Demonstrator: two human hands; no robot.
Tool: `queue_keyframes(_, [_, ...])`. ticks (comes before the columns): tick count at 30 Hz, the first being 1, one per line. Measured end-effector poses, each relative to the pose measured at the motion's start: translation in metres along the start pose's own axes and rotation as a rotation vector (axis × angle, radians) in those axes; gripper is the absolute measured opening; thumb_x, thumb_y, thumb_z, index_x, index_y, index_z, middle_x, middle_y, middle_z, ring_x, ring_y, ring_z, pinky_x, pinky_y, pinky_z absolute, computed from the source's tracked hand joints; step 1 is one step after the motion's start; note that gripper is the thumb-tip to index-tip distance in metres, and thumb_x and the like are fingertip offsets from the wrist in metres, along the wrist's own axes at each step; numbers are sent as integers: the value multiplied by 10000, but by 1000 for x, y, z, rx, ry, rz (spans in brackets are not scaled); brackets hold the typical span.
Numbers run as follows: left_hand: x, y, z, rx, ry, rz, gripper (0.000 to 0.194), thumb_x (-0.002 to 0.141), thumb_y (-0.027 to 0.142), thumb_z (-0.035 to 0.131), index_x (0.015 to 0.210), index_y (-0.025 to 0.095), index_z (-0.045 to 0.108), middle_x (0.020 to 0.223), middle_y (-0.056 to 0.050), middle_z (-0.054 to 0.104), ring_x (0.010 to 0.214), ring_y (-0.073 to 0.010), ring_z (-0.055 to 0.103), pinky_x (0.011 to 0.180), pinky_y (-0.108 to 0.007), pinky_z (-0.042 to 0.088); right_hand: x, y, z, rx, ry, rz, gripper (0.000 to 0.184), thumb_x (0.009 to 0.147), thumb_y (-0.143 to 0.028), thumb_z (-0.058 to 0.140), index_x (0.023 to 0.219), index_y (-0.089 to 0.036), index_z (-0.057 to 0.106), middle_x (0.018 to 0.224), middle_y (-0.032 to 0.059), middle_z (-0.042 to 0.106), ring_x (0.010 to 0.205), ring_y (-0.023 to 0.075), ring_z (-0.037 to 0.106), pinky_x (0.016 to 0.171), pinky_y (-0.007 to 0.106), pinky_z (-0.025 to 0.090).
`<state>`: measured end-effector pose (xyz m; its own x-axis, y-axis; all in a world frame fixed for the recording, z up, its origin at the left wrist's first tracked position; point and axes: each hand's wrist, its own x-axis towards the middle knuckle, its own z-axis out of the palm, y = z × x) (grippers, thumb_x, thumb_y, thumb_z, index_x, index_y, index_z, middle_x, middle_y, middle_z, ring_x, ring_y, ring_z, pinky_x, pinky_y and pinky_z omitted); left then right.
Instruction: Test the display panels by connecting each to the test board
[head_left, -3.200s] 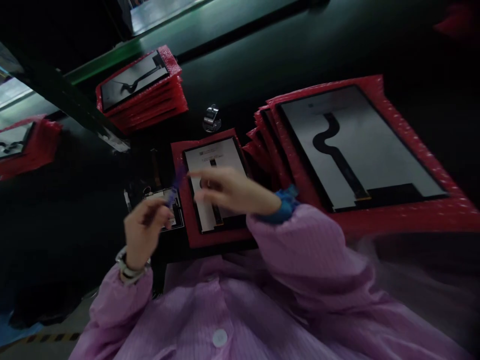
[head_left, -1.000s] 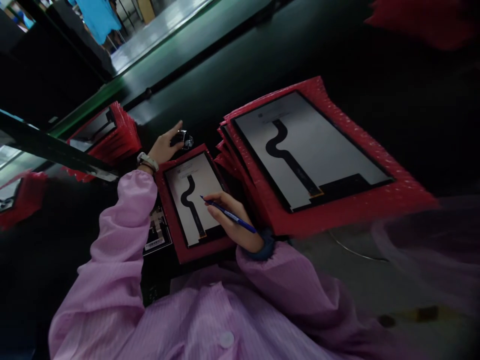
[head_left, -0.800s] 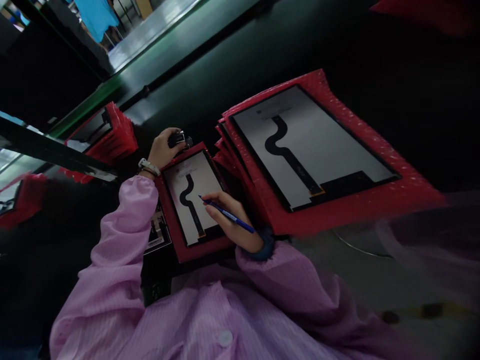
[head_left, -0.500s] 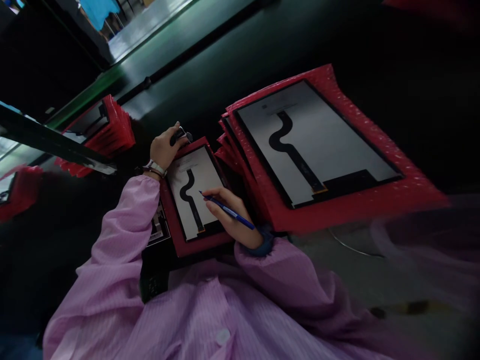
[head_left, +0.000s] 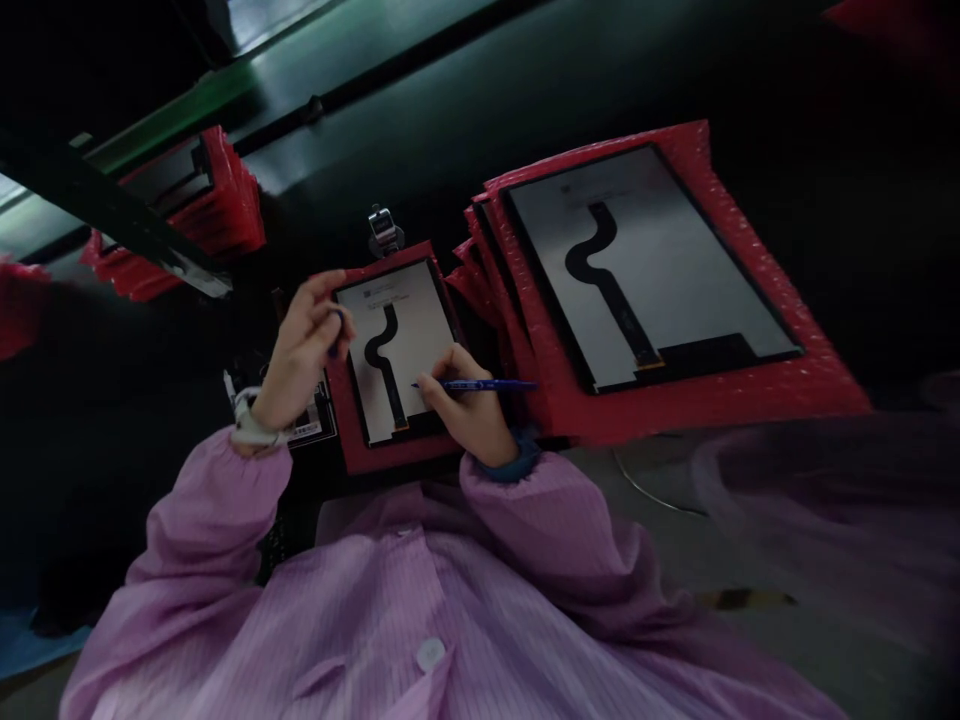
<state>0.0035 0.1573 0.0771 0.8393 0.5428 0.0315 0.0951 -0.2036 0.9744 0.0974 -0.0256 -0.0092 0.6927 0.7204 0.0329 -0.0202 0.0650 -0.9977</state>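
My right hand [head_left: 474,410] grips a blue pen [head_left: 487,384], its tip at the lower middle of a screen panel [head_left: 420,320]. This panel has a pale back and a dark curved ribbon cable [head_left: 381,350], and lies on a red foam sheet [head_left: 360,460]. At the panel's upper left edge, my left hand [head_left: 304,345] is closed on a small dark blue piece that looks like a pen cap [head_left: 336,328]. Just beyond the panel's far edge stands a small chrome device [head_left: 384,230], like a tally counter, with no hand on it.
To the right, a larger-looking panel [head_left: 697,260] tops a stack of red foam sheets [head_left: 750,395]. Another red stack [head_left: 236,205] stands at the far left behind a dark metal bar [head_left: 135,215]. A labelled card [head_left: 311,425] lies partly under my left wrist.
My left hand has left the chrome device and come back toward me, beside the panel's left edge. My right hand still holds the pen, now tilted flatter. The view has shifted somewhat.
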Motion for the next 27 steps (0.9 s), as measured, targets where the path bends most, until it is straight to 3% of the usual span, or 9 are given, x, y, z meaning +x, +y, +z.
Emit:
queue_keyframes(5, [-91,-9,-1,-214,-59,-244,386,888,370,751,1205,183,636,898,-65,723,593,-86,563,535,-204,464,0,1,1,-215,-90,-62,376,871,-306,564,594,-220,324,531,-61,337,512,81,326,515,251,255])
queue_keyframes(10, [-133,-31,13,-285,44,-291,321,861,415,777,1013,141,706,866,-118,764,583,-107,598,517,-208,484,0,1,3,-275,-132,-60,369,857,-309,559,584,-215,329,528,-63,330,511,75,305,512,248,241])
queue_keyframes(14, [-148,-39,31,-310,121,-286,348,858,448,772,1017,140,739,836,-116,760,592,-120,610,533,-226,504,-1,2,2,-277,-115,-31,400,844,-358,608,576,-217,346,516,-59,363,514,79,342,506,242,265])
queue_keyframes(19, [-147,-39,49,-331,94,-294,321,875,426,753,1027,144,742,825,-105,757,587,-113,606,521,-215,487,-4,-5,-5,32,-42,35,453,851,-479,689,613,-227,399,476,-81,389,438,66,338,443,219,284])
queue_keyframes(23, [-140,-37,59,-314,68,-326,366,863,454,758,1056,143,740,872,-122,779,592,-114,611,535,-219,494,-8,-9,-9,272,-229,69,515,790,-521,779,633,-229,384,453,-95,434,370,46,341,396,199,282])
queue_keyframes(27, [-137,-36,67,-305,23,-338,417,851,496,760,1067,141,742,886,-126,787,589,-118,629,548,-221,513,-10,-7,-11,323,-361,63,480,764,-452,831,641,-214,432,488,-74,507,399,53,413,409,189,319])
